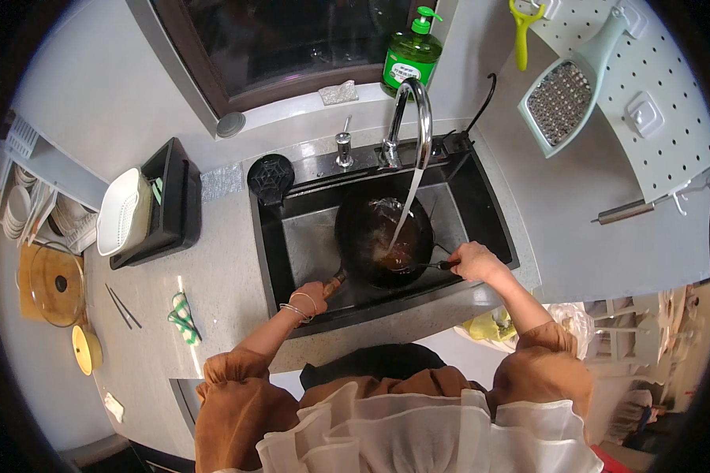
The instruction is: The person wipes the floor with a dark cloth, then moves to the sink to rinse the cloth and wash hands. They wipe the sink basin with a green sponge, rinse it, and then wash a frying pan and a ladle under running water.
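A dark wok point(355, 219) rests in the black sink point(313, 236), holding brownish water. My left hand point(311, 300) is closed around its wooden handle point(333, 284), at the sink's front left. From the chrome faucet point(424, 130) a stream of water point(412, 195) falls into the wok. Over the sink's front right, my right hand point(476, 262) grips a thin dark-handled utensil point(444, 265). The utensil's far end reaches into the wok; its head is hard to make out in the water.
Behind the sink stand a soap dispenser pump point(344, 151) and a green detergent bottle point(411, 62). Left on the counter are a black rack point(177, 219) with a white basket point(118, 213), a checked cloth point(183, 319) and chopsticks point(123, 306). A grater point(559, 103) hangs at right.
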